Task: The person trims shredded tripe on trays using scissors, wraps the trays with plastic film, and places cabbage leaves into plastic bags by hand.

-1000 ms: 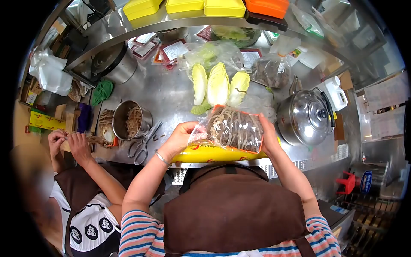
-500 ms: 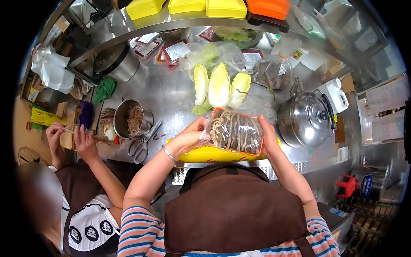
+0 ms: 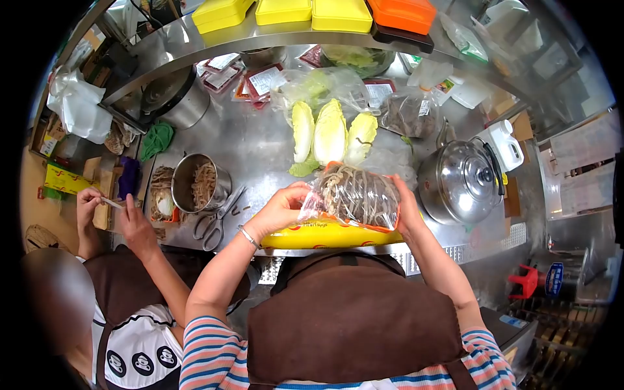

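An orange tray (image 3: 390, 227) of greyish-brown strips, perhaps mushrooms, is covered by clear plastic wrap (image 3: 364, 188) and held tilted in front of me. My left hand (image 3: 286, 208) pinches the bunched wrap at the tray's left end. Around the right end, my right hand (image 3: 407, 207) grips the tray. Below it, at the table's front edge, lies a yellow cling film box (image 3: 331, 235). Three pale cabbage pieces (image 3: 330, 133) lie just beyond the tray.
To the right stands a large steel kettle (image 3: 458, 182). Scissors (image 3: 211, 227) and a steel pot (image 3: 220, 185) of brown strips lie to the left, near a co-worker's hands (image 3: 133, 224) holding a thin strip. Overhead runs a steel shelf (image 3: 260, 38) with yellow boxes (image 3: 283, 10).
My left hand has shifted slightly left and down, drawing the wrap out from the tray's left end. The tray has tipped a little, and more of the yellow box shows.
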Demonstrator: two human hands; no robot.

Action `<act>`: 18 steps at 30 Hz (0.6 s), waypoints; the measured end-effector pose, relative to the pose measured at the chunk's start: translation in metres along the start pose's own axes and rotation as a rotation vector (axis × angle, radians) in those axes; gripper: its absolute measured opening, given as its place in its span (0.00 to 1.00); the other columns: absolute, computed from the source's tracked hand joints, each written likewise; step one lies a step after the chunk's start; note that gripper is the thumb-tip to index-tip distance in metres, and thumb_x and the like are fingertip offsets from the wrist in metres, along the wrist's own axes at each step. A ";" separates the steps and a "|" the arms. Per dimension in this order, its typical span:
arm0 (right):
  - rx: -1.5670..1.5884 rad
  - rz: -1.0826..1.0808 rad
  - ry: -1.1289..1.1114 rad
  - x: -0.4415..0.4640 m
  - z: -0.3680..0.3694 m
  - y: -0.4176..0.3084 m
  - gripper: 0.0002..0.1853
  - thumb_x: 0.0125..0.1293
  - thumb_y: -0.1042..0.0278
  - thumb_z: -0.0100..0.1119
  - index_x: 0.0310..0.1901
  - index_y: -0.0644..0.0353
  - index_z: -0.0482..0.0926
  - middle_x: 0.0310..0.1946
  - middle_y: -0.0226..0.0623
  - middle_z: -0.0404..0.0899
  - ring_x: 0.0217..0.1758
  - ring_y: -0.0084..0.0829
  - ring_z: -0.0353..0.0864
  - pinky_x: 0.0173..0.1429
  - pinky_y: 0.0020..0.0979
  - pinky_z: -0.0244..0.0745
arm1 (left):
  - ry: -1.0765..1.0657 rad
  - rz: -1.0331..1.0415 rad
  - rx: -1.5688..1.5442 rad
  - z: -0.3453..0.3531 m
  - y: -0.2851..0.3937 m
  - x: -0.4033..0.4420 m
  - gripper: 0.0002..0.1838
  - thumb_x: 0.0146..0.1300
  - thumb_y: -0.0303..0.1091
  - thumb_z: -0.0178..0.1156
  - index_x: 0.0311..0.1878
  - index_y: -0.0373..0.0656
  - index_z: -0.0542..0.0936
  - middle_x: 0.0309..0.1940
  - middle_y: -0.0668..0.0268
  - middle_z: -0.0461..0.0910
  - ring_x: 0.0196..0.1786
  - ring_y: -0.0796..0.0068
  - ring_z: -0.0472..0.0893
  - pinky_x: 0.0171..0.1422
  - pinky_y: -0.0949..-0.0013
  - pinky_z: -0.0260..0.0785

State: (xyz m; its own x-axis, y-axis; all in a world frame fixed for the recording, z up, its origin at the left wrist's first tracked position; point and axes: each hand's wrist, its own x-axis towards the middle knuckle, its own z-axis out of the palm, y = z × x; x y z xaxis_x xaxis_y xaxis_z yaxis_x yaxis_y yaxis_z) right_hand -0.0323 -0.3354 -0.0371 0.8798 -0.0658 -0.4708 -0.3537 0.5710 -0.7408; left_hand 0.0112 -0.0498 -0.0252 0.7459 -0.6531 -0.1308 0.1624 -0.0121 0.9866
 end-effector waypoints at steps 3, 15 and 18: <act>-0.004 0.004 0.032 -0.004 0.008 -0.002 0.20 0.69 0.52 0.48 0.48 0.63 0.73 0.42 0.38 0.79 0.44 0.28 0.79 0.50 0.30 0.75 | -0.043 -0.093 -0.115 0.006 0.005 0.001 0.15 0.52 0.27 0.68 0.40 0.41 0.73 0.39 0.72 0.69 0.44 0.82 0.74 0.48 0.77 0.68; 0.064 0.015 -0.001 -0.008 0.019 -0.007 0.19 0.69 0.52 0.47 0.49 0.59 0.70 0.46 0.40 0.77 0.47 0.33 0.80 0.52 0.36 0.77 | 0.037 -0.045 -0.171 -0.001 -0.010 0.002 0.15 0.60 0.34 0.62 0.50 0.42 0.76 0.42 0.72 0.74 0.42 0.84 0.74 0.46 0.79 0.67; 0.099 0.020 0.023 -0.010 0.018 -0.009 0.19 0.69 0.51 0.47 0.50 0.59 0.70 0.46 0.40 0.77 0.47 0.34 0.80 0.53 0.37 0.77 | 0.001 -0.129 -0.530 -0.003 0.010 -0.008 0.20 0.67 0.38 0.48 0.57 0.36 0.72 0.50 0.63 0.76 0.51 0.74 0.75 0.58 0.67 0.67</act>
State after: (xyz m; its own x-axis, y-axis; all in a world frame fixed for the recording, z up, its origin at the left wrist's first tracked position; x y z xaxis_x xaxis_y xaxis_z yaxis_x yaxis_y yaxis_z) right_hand -0.0324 -0.3252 -0.0178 0.8647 -0.0715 -0.4971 -0.3375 0.6503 -0.6806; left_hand 0.0085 -0.0424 -0.0142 0.6992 -0.6706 -0.2478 0.5558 0.2919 0.7784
